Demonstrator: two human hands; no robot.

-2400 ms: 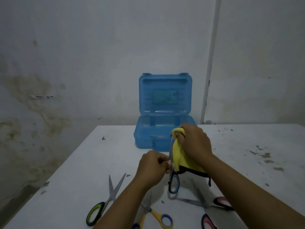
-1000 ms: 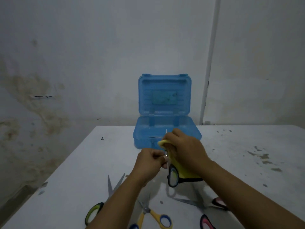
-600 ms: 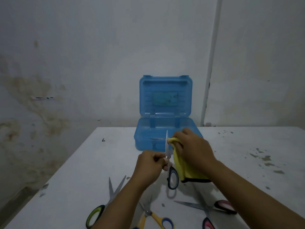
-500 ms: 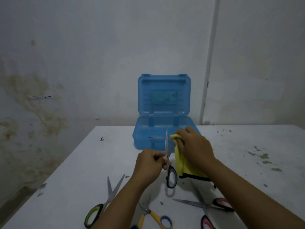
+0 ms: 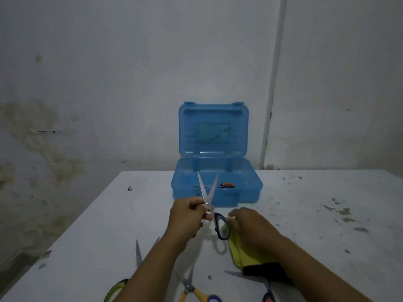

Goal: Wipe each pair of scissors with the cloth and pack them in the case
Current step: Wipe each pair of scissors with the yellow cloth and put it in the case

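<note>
Three pairs of scissors lie waiting at the near edge of the worktop [image 5: 327, 214]: green-handled [image 5: 122, 286], yellow-handled [image 5: 194, 290] and pink-handled [image 5: 267, 295], presumably unwiped. The left hand [image 5: 187, 216] is closed around the black-handled scissors [image 5: 210, 205] near the pivot, blades spread and pointing up toward the blue case [image 5: 216, 184], likely so both inner edges can be reached. The right hand [image 5: 250, 225] is curled on the yellow cloth [image 5: 242, 253], pressed low on the worktop beside the free handle loop. One pair with an orange handle [image 5: 226, 184] seems already packed; the lid stands open to receive the rest
</note>
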